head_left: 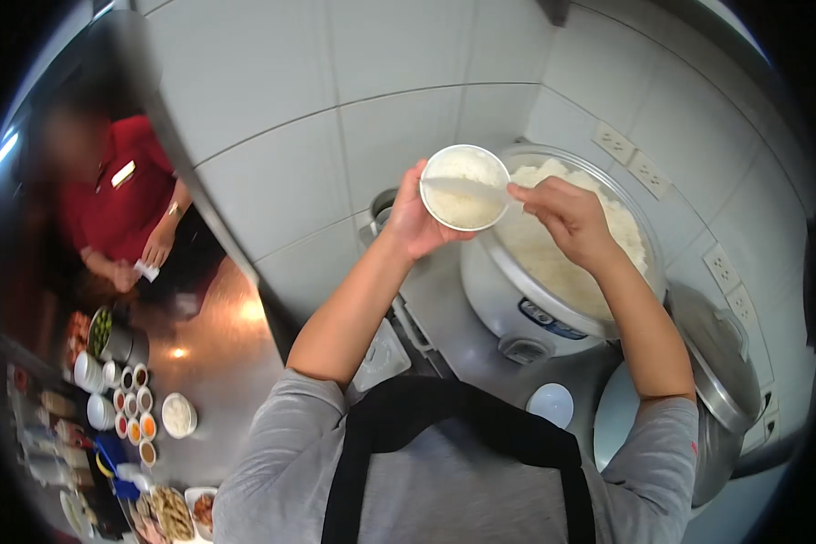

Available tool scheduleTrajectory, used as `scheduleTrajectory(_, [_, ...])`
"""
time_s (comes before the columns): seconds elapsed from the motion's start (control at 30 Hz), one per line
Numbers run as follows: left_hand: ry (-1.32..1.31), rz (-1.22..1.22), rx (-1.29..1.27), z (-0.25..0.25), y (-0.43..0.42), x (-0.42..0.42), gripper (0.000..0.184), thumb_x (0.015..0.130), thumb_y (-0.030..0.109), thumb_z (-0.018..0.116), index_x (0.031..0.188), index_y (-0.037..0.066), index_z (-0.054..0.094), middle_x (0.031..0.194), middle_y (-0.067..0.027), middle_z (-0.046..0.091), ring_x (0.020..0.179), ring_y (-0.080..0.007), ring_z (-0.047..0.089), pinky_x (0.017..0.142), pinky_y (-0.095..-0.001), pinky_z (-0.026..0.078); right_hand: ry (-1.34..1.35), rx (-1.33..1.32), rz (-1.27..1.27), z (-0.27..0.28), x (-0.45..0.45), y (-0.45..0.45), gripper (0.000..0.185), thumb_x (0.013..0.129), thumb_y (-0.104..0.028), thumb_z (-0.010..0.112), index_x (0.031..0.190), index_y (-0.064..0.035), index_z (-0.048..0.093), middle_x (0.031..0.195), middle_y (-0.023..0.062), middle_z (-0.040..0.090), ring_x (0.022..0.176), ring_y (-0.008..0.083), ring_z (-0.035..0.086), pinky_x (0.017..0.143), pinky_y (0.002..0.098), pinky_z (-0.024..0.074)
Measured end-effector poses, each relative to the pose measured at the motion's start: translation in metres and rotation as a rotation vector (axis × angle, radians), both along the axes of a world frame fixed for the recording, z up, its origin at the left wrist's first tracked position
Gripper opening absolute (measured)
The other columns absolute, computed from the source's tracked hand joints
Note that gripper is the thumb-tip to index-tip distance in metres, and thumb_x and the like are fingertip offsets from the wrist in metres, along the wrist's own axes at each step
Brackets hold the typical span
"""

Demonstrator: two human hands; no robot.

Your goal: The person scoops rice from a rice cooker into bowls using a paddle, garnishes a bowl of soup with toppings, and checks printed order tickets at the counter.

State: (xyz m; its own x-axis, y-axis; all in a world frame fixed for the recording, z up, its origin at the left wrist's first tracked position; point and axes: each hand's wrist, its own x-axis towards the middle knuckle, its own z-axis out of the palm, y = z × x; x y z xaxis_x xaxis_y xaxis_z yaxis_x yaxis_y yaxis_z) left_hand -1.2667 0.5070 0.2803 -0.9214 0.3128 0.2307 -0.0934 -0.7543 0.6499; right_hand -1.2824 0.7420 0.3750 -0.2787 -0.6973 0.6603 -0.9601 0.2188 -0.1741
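Note:
My left hand (pixel 416 222) holds a white bowl (pixel 445 224) filled with white rice (pixel 467 214), its fingers curled around the outside. In my right hand (pixel 568 218) is a pale, flat rice paddle (pixel 468 188), gripped near its handle end. The paddle lies across the top of the bowl, against the rice; the fingers partly hide its handle. Just right of and below the bowl stands a large silver rice cooker (pixel 491 292), uncovered, with plenty of cooked rice (pixel 560 263) inside.
A metal lid (pixel 712 349) leans at the right, by wall outlets (pixel 648 174). A small white bowl (pixel 550 405) sits near my apron. Leftward, a steel counter (pixel 218 363) bears sauce cups (pixel 134 431) and a rice bowl (pixel 179 415); a person in red (pixel 127 199) stands beyond.

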Motion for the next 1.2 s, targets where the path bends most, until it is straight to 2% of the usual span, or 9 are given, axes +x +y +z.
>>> scheduleTrajectory(0.3, [-0.027, 0.255, 0.157, -0.082, -0.076, 0.114, 0.071, 0.087, 0.066, 0.033, 0.136, 0.015, 0.037, 0.132, -0.0125, 0.048, 0.111, -0.0337, 0.055, 0.076, -0.0518, 0.054, -0.116, 0.175, 0.246, -0.021, 0.032, -0.119, 0.035, 0.079, 0.001, 0.062, 0.109, -0.0167, 0.066, 0.072, 0.0063, 0.054, 0.061, 0.0200, 0.051, 0.056, 0.0273, 0.0418])
scheduleTrajectory(0.67, [-0.383, 1.407, 0.155, -0.266, -0.185, 0.342, 0.063, 0.087, 0.059, 0.047, 0.131, 0.015, 0.042, 0.127, -0.0094, 0.052, 0.115, -0.0282, 0.052, 0.089, -0.0438, 0.049, -0.219, -0.077, -0.018, 0.029, -0.035, -0.069, 0.026, 0.088, -0.011, 0.057, 0.112, -0.0068, 0.063, 0.088, 0.0049, 0.063, 0.074, 0.0125, 0.055, 0.064, 0.0253, 0.0455])
scheduleTrajectory(0.77, [-0.770, 1.763, 0.211, -0.286, -0.201, 0.388, 0.055, 0.088, 0.059, 0.044, 0.117, 0.013, 0.053, 0.097, -0.0024, 0.063, 0.062, -0.0152, 0.055, 0.047, -0.0260, 0.043, -0.210, -0.010, -0.195, 0.035, -0.068, -0.023, 0.027, 0.088, -0.014, 0.057, 0.113, -0.0094, 0.063, 0.094, 0.0056, 0.064, 0.074, 0.0135, 0.056, 0.066, 0.0266, 0.0458])
scheduleTrajectory(0.87, [-0.682, 1.445, -0.003, -0.382, -0.262, 0.470, 0.082, 0.081, 0.075, 0.038, 0.113, 0.002, 0.053, 0.091, -0.0041, 0.063, 0.064, -0.0172, 0.054, 0.058, -0.0255, 0.044, -0.240, -0.030, -0.336, 0.032, -0.091, 0.019, 0.023, 0.087, -0.012, 0.058, 0.109, -0.0092, 0.064, 0.086, 0.0004, 0.059, 0.066, 0.0102, 0.050, 0.064, 0.0258, 0.0451])
scheduleTrajectory(0.93, [-1.101, 1.706, 0.281, -0.343, -0.230, 0.416, 0.097, 0.073, 0.084, 0.034, 0.111, -0.004, 0.052, 0.090, -0.0089, 0.063, 0.069, -0.0229, 0.056, 0.069, -0.0306, 0.047, -0.315, -0.068, -0.377, 0.034, -0.100, 0.043, 0.018, 0.084, -0.014, 0.059, 0.100, -0.0111, 0.066, 0.086, 0.0035, 0.061, 0.076, 0.0167, 0.054, 0.075, 0.0371, 0.0425])
scheduleTrajectory(1.03, [-1.023, 1.396, 0.108, -0.389, -0.198, 0.370, 0.073, 0.080, 0.064, 0.054, 0.108, -0.003, 0.053, 0.102, -0.0161, 0.059, 0.079, -0.0275, 0.059, 0.080, -0.0427, 0.049, -0.240, -0.022, -0.408, 0.024, -0.121, 0.083, 0.015, 0.083, -0.017, 0.057, 0.095, -0.0159, 0.067, 0.092, 0.0087, 0.067, 0.091, 0.0271, 0.061, 0.086, 0.0534, 0.0353])
scheduleTrajectory(1.1, [-0.592, 0.657, -0.559, -0.323, -0.133, 0.274, 0.018, 0.089, 0.015, 0.055, 0.100, 0.001, 0.058, 0.103, -0.0121, 0.060, 0.087, -0.0239, 0.060, 0.082, -0.0376, 0.049, -0.200, 0.185, -0.616, 0.026, -0.124, 0.099, 0.015, 0.084, -0.018, 0.058, 0.095, -0.0146, 0.066, 0.094, 0.0093, 0.067, 0.092, 0.0286, 0.061, 0.086, 0.0550, 0.0350])
scheduleTrajectory(1.17, [-0.525, 0.385, -0.477, -0.311, -0.036, 0.202, 0.021, 0.092, 0.015, 0.055, 0.108, 0.002, 0.058, 0.108, -0.0087, 0.060, 0.099, -0.0174, 0.058, 0.085, -0.0319, 0.048, 0.020, 0.288, -0.678, 0.025, -0.128, 0.116, 0.014, 0.084, -0.018, 0.058, 0.094, -0.0154, 0.066, 0.091, 0.0084, 0.067, 0.092, 0.0275, 0.061, 0.086, 0.0536, 0.0348])
scheduleTrajectory(1.2, [-0.483, 0.169, -0.681, -0.230, 0.023, 0.165, 0.024, 0.093, 0.016, 0.054, 0.112, 0.001, 0.057, 0.108, -0.0084, 0.060, 0.101, -0.0161, 0.058, 0.086, -0.0302, 0.047, 0.129, 0.338, -0.694, 0.023, -0.130, 0.121, 0.014, 0.084, -0.017, 0.058, 0.094, -0.0157, 0.067, 0.090, 0.0079, 0.067, 0.092, 0.0269, 0.060, 0.087, 0.0528, 0.0347])
